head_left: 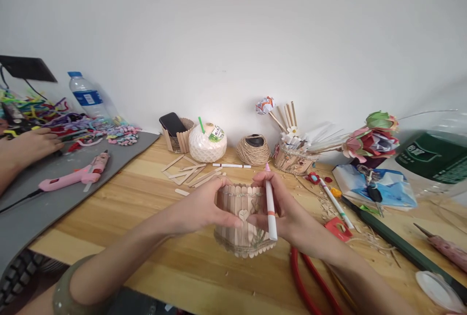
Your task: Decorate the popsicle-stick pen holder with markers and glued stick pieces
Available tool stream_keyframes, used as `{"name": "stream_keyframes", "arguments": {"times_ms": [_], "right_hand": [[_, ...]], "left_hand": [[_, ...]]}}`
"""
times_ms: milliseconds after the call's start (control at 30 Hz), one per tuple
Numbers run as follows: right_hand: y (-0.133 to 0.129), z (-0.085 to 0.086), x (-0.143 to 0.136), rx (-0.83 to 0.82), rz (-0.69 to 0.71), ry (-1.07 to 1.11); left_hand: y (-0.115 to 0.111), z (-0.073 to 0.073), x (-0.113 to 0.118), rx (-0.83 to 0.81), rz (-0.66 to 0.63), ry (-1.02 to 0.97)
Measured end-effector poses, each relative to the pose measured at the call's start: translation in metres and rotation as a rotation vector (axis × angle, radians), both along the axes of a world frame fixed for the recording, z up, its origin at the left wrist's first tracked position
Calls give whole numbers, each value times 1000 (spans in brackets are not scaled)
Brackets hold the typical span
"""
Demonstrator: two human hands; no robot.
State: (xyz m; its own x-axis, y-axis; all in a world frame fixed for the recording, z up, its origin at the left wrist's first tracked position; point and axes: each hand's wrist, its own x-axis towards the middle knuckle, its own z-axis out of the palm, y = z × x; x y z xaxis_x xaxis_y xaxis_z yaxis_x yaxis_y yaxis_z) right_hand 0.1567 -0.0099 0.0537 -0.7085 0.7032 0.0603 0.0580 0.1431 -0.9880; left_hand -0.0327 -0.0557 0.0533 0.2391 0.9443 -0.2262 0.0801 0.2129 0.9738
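Observation:
A small pot made of upright craft sticks point(228, 244), edged with twine, is held above the front of the wooden table. My left hand point(207, 208) grips its left side, with the thumb across the front. A pale heart point(243, 215) sits in the middle of that front, and both thumb tips are close to it. My right hand point(286, 208) closes on the pot's right side and also carries a white marker point(270, 203) with a pink tip pointing up. Small leafy decorations show near my right thumb. The pot's back and my fingers behind it are hidden.
Loose craft sticks point(189, 171), a twine ball point(253, 149) and a white coconut point(207, 145) lie behind. Red-handled pliers point(310, 281) are near my right forearm. At left, a co-worker's hand point(32, 145) is by pipe cleaners and a pink glue gun point(78, 178).

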Motion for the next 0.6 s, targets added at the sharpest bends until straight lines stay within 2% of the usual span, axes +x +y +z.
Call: {"name": "stream_keyframes", "arguments": {"times_ms": [133,267,367,467,600], "right_hand": [[4,0,9,191,-70,24],[8,3,19,378,-289,317],[5,2,21,347,-319,461],[0,-4,18,289,-317,426],[-2,-11,8,160,-406,417]], "left_hand": [[2,1,-4,24,-82,-3],[5,-1,-4,200,-32,191],[9,-7,-2,207,-17,121],[14,-15,1,174,-33,-38],[17,-21,7,176,12,-118]]}}
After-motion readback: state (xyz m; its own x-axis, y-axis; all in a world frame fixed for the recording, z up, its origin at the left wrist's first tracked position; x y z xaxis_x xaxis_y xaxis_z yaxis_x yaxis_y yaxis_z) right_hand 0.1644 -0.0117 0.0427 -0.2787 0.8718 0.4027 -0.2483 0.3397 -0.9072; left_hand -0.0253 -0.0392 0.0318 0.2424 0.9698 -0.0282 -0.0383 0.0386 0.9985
